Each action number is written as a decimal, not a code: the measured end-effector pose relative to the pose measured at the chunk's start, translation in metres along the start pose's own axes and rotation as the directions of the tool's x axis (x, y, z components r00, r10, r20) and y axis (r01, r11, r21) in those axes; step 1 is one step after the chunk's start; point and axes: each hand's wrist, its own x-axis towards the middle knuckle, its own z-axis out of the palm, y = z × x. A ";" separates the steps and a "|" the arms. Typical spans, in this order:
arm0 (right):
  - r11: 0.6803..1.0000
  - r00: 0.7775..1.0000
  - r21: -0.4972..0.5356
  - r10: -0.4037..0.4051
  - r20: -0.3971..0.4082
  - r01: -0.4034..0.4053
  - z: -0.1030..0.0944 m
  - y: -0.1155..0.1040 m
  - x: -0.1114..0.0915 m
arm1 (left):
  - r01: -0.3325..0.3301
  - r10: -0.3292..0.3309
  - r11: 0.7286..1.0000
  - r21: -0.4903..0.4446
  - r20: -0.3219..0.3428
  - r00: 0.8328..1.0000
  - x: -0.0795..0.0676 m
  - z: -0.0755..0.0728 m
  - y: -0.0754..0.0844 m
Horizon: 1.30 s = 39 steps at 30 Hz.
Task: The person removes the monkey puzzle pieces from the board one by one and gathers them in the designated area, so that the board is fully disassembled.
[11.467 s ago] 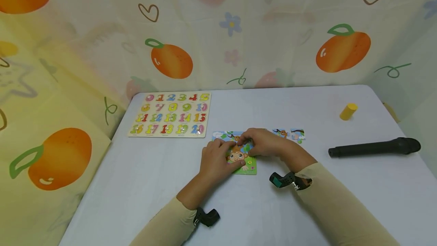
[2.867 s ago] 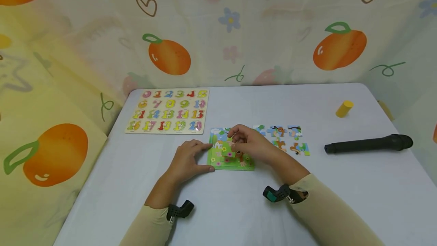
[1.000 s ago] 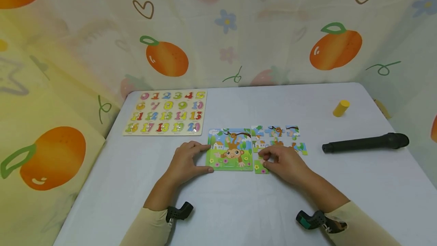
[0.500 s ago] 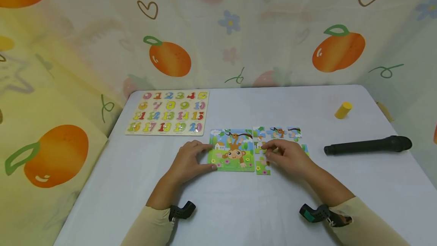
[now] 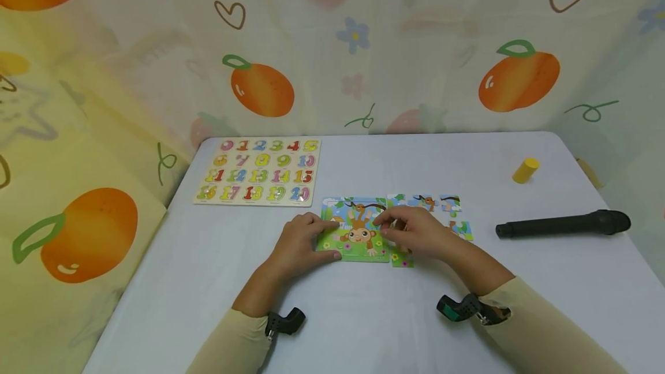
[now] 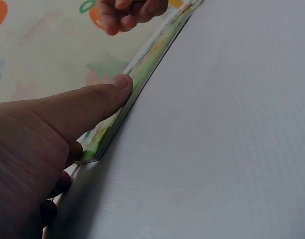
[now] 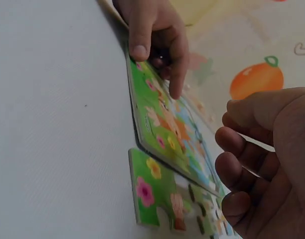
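A jigsaw board (image 5: 358, 251) with a monkey picture lies flat on the table. My left hand (image 5: 298, 244) rests on its left side, index finger on the picture and thumb at the near edge; the left wrist view shows the thumb (image 6: 105, 97) straight against that edge. Over the board's right side hovers my right hand (image 5: 418, 231), its fingers loosely bent. Nothing shows between those fingers in the right wrist view. Loose jigsaw pieces (image 5: 426, 202) lie right of the board, partly hidden by the right hand. A flowered corner piece (image 7: 144, 191) sits beside the board.
A number puzzle board (image 5: 260, 171) lies at the back left. On the right are a black microphone-shaped object (image 5: 563, 224) and a yellow cylinder (image 5: 526, 170). Fruit-printed cloth (image 5: 405, 74) hangs behind the white table (image 5: 363, 316).
Over the last seconds, loose pieces have gathered right of the board. Since half a second ago, my right hand has moved left from them over the board, and my left hand slightly right.
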 end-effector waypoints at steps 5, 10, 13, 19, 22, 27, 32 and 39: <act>0.996 0.996 -0.015 -0.086 0.021 0.086 0.007 -0.004 0.016 | 0.000 0.000 1.000 0.003 -0.007 1.000 -0.001 0.000 0.002; 0.990 0.990 -0.040 -0.131 0.051 0.133 0.016 -0.006 0.032 | 0.003 -0.003 1.000 -0.006 -0.015 1.000 -0.001 0.001 0.002; 0.992 0.990 -0.051 -0.113 0.081 0.117 0.021 -0.009 0.040 | 0.005 -0.005 1.000 -0.013 -0.019 1.000 -0.002 0.002 0.001; 0.985 0.985 -0.125 -0.100 0.141 0.118 0.031 -0.007 0.051 | 0.013 -0.013 1.000 -0.013 -0.011 1.000 -0.002 0.002 0.001; 0.974 0.980 -0.179 -0.105 0.172 0.135 0.035 -0.005 0.054 | 0.011 -0.011 1.000 -0.007 -0.015 1.000 -0.002 0.003 0.000; 0.963 0.973 -0.240 -0.074 0.219 0.127 0.036 -0.007 0.055 | -0.003 0.003 1.000 -0.008 -0.025 1.000 -0.002 0.002 0.001; 0.965 0.959 -0.221 -0.077 0.272 0.140 0.035 -0.010 0.054 | 0.001 -0.002 1.000 -0.005 -0.027 1.000 -0.002 0.002 0.001; 0.968 0.953 -0.203 -0.084 0.291 0.147 0.034 -0.011 0.053 | -0.011 0.010 1.000 -0.015 -0.032 0.999 -0.002 0.001 0.001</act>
